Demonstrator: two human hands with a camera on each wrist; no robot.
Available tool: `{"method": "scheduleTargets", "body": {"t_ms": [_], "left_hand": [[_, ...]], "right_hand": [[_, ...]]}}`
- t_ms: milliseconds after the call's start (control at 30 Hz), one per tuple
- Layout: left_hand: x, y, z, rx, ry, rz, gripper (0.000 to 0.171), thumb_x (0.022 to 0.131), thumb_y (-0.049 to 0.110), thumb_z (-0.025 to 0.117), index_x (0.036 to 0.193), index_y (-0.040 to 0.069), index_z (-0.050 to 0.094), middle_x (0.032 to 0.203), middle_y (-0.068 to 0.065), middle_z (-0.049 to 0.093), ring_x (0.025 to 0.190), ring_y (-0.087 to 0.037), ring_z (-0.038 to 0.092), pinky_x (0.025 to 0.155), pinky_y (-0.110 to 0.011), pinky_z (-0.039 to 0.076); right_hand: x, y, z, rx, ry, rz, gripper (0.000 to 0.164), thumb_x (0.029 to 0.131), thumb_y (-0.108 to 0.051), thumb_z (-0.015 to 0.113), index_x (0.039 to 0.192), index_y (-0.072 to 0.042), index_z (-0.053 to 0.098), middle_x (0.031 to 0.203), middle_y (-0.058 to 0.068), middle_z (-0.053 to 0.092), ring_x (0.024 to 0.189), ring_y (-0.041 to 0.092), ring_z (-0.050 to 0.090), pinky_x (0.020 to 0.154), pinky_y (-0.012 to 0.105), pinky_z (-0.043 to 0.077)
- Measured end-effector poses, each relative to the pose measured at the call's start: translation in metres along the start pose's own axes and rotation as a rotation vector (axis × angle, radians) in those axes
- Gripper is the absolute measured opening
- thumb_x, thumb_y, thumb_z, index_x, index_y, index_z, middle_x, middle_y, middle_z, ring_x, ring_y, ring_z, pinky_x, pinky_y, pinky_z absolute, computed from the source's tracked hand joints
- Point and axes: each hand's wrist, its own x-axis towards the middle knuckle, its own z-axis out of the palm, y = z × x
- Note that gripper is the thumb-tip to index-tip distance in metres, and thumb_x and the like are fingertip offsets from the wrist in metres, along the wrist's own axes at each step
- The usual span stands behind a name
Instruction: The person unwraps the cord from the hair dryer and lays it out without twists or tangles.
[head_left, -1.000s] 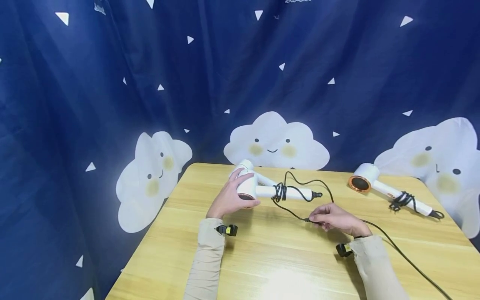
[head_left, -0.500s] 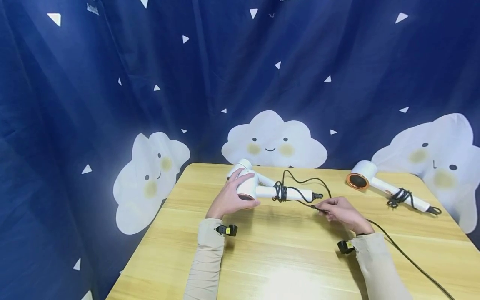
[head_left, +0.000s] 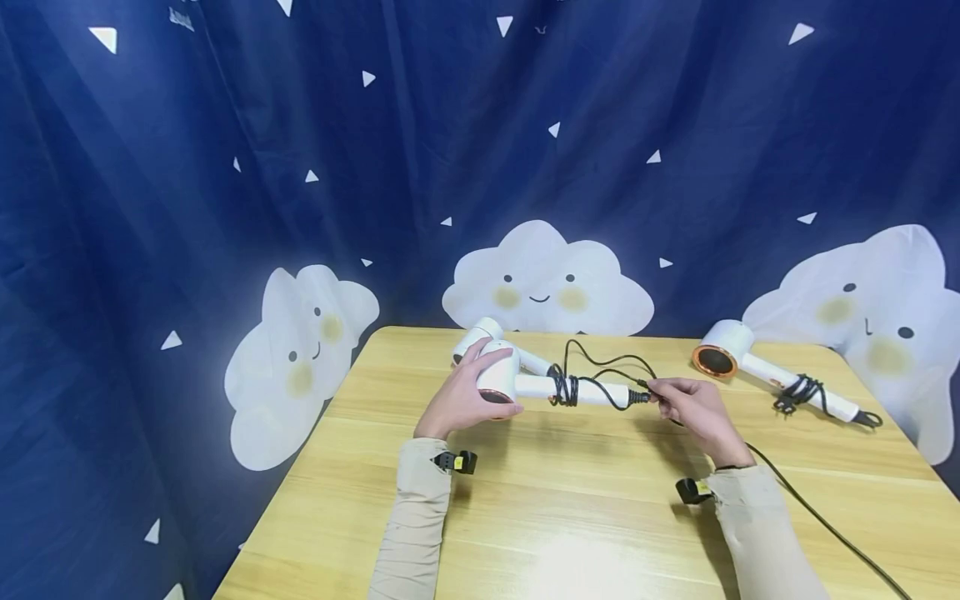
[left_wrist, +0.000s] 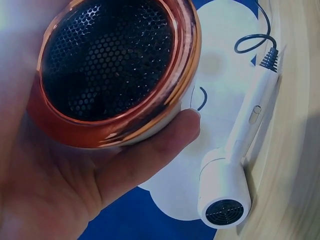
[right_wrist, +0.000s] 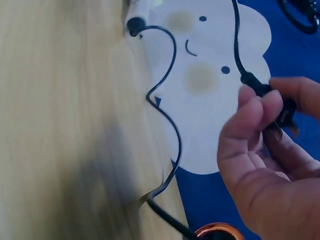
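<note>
A white hair dryer (head_left: 497,375) with a copper-rimmed grille (left_wrist: 107,62) is gripped round its head by my left hand (head_left: 461,400). Its handle points right, with black cord (head_left: 564,389) wound several times round it. My right hand (head_left: 697,412) pinches a black plug (right_wrist: 257,86) between thumb and fingers, close to the handle's end. The prongs show between the fingers in the right wrist view. Behind the held dryer, a second white hair dryer (left_wrist: 225,187) lies on the table, partly hidden in the head view.
A third white hair dryer (head_left: 731,342) lies at the table's back right, its cord (head_left: 802,393) bundled round the handle. A loose black cord (head_left: 817,512) runs to the lower right edge of the wooden table (head_left: 337,500). A blue curtain (head_left: 187,208) hangs behind.
My right hand has moved up and slightly right, bringing the plug to the end of the handle. The held dryer has shifted slightly right; my left hand keeps its grip.
</note>
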Motion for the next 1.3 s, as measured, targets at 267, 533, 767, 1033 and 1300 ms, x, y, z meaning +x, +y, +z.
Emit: {"method": "scheduleTargets", "body": {"t_ms": [267,533,767,1033,1300], "left_hand": [[0.000,0.001,0.002,0.005,-0.019,-0.001,0.092,0.065,0.055,0.093,0.147,0.048,0.051,0.171,0.008,0.025,0.142,-0.034,0.047,0.105,-0.053,0.048],[0.000,0.000,0.003,0.010,-0.017,-0.005,0.092,0.065,0.055,0.093,0.147,0.047,0.052,0.171,0.006,0.025,0.140,-0.033,0.048,0.104,-0.052,0.049],[0.001,-0.002,0.004,0.009,-0.002,-0.008,0.093,0.064,0.056,0.093,0.147,0.048,0.052,0.171,0.008,0.026,0.137,-0.034,0.051,0.101,-0.051,0.050],[0.001,-0.006,0.003,0.000,0.019,-0.029,0.092,0.064,0.058,0.092,0.145,0.052,0.050,0.170,0.007,0.028,0.133,-0.033,0.052,0.096,-0.049,0.051],[0.000,-0.005,0.000,0.008,0.024,-0.046,0.092,0.064,0.060,0.091,0.146,0.052,0.050,0.169,0.010,0.028,0.134,-0.034,0.052,0.095,-0.050,0.051]], "right_hand": [[-0.005,-0.011,0.005,0.325,0.051,-0.140,0.013,0.100,-0.012,0.068,0.099,-0.015,0.080,0.084,-0.006,0.079,0.073,0.002,0.068,0.068,0.019,0.056],[-0.013,-0.029,0.011,0.426,0.019,-0.259,0.013,0.099,-0.007,0.067,0.104,-0.005,0.079,0.088,-0.001,0.080,0.075,0.007,0.071,0.067,0.018,0.056],[-0.022,-0.045,0.017,0.441,-0.021,-0.308,0.014,0.099,-0.004,0.066,0.104,-0.005,0.079,0.087,0.000,0.080,0.074,0.006,0.070,0.067,0.020,0.056],[-0.031,-0.053,0.022,0.343,-0.083,-0.345,0.016,0.101,-0.004,0.063,0.106,-0.007,0.078,0.088,-0.003,0.078,0.070,0.008,0.066,0.067,0.020,0.055],[-0.036,-0.056,0.023,0.100,-0.176,-0.370,0.017,0.101,-0.004,0.062,0.113,-0.005,0.075,0.084,-0.004,0.074,0.069,0.007,0.063,0.068,0.022,0.051]]}}
